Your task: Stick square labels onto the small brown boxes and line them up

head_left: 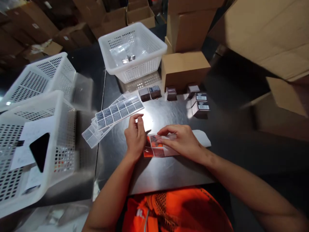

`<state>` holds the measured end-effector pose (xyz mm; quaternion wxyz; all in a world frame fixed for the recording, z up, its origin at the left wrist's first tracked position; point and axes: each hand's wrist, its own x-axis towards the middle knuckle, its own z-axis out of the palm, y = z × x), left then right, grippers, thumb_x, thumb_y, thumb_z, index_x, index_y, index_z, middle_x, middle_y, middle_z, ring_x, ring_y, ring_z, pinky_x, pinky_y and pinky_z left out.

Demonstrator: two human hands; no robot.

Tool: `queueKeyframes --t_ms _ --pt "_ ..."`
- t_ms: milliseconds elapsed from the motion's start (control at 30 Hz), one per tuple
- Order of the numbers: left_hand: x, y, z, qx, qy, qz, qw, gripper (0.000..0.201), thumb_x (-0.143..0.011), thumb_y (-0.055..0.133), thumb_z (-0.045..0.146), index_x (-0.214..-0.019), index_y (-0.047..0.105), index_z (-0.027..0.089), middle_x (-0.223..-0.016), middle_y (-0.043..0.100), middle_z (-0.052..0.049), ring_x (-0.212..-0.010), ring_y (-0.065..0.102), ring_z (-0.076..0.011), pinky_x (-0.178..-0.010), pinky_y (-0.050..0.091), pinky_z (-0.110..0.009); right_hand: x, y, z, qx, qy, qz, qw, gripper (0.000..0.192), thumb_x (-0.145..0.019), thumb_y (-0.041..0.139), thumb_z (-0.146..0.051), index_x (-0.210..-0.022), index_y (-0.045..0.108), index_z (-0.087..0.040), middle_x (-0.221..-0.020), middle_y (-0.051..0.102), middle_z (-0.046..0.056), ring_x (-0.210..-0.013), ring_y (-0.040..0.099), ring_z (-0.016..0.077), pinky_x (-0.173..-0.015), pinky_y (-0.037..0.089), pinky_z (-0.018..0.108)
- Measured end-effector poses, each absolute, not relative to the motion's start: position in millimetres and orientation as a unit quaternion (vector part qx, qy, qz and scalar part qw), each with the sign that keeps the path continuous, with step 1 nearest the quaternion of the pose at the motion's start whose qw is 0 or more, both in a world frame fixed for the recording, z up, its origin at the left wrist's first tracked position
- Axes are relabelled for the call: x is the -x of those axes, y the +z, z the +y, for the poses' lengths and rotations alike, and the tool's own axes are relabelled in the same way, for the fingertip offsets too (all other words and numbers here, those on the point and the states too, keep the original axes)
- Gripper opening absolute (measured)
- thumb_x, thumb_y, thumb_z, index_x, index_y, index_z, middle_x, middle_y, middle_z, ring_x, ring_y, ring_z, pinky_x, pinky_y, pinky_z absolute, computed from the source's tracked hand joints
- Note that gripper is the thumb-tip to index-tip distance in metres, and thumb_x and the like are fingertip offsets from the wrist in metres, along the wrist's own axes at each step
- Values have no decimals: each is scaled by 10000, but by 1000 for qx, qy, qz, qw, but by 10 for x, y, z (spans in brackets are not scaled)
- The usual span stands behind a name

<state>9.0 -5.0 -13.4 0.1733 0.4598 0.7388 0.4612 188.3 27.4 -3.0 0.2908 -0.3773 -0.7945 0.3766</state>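
Note:
A glossy label sheet (158, 152) with a white backing (202, 138) lies across the steel table in front of me, its surface reflecting orange. My left hand (135, 137) is closed at the sheet's left end, with the thumb and index finger bent towards each other; the other fingers are mostly hidden. From the right, my right hand (182, 140) reaches over the sheet and pinches a label (154, 140) between thumb and fingertips. Beyond my left hand, several more label sheets (119, 111) with dark printed squares lie overlapping.
Several small dark boxes (201, 109) stand beyond my hands, before a brown carton (184, 62). A white basket (135, 69) holding clear bags stands behind. At left, another white basket (58, 112) contains papers and a black phone-like slab (40, 151). Large cartons (270, 35) crowd the right.

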Motion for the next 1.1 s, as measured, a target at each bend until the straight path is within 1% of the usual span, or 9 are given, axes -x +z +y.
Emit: queueKeyframes --t_ms 167,300,400,533,600,733,967,1033,1100 --pt "-76 -151 -1 -451 436 764 148 320 -1016 422 410 -1005 645 181 -588 499 55 -493 430 -103 -516 317 -223 -1848 -135 179 299 215 -851 373 99 -875 765 -158 -965 746 -197 -970 766 49 -944 685 230 -837 477 377" --pt "-42 -170 33 -440 425 780 135 326 -1016 418 423 -1012 635 179 -647 564 32 -539 484 -115 -533 334 -227 -1845 -179 112 254 161 -869 392 145 -955 638 -144 -1025 745 -214 -1053 758 64 -1054 648 252 -893 475 410" --pt "5 -194 60 -431 415 790 135 324 -1013 426 429 -1017 636 184 -589 520 48 -511 469 -119 -517 312 -230 -1838 -131 80 210 170 -880 391 149 -976 605 -156 -1004 740 -211 -1004 751 60 -1057 628 251 -888 483 408" --pt "78 -193 70 -421 412 800 115 287 -992 463 401 -1014 652 186 -600 543 41 -534 484 -127 -549 324 -240 -1970 109 181 118 277 -861 410 130 -1003 596 -216 -964 719 -230 -969 713 42 -1046 627 200 -943 510 354" --pt "86 -171 60 -420 393 813 94 268 -977 485 384 -1019 664 188 -593 544 41 -537 481 -130 -560 310 -242 -2150 248 326 176 277 -823 463 78 -974 640 -203 -969 707 -243 -1022 691 46 -1054 630 196 -973 508 351" --pt "-4 -87 -21 -457 359 808 102 301 -970 465 398 -1044 675 195 -533 492 55 -503 472 -133 -562 307 -240 -2643 361 703 442 82 -698 557 67 -884 760 -257 -923 708 -240 -1018 682 58 -1023 632 249 -981 483 424" --pt "-179 -40 -148 -524 351 767 116 335 -957 461 426 -1040 691 197 -486 400 71 -441 411 -114 -517 294 -235 -2945 203 969 594 18 -628 502 47 -878 713 -281 -860 719 -238 -813 700 35 -868 645 258 -807 518 401" --pt "-178 -51 -143 -531 355 760 121 336 -953 464 425 -1033 694 193 -475 387 74 -430 396 -111 -506 287 -233 -2881 164 949 621 -2 -635 460 156 -845 756 -338 -951 713 -232 -898 708 60 -953 634 299 -868 516 462" --pt "-175 -54 -138 -537 362 752 123 330 -946 474 425 -1026 694 192 -476 389 76 -429 395 -111 -502 289 -229 -2797 94 945 642 -17 -641 420 469 -772 824 -424 -1157 664 -210 -1098 680 115 -1070 605 357 -945 498 543"
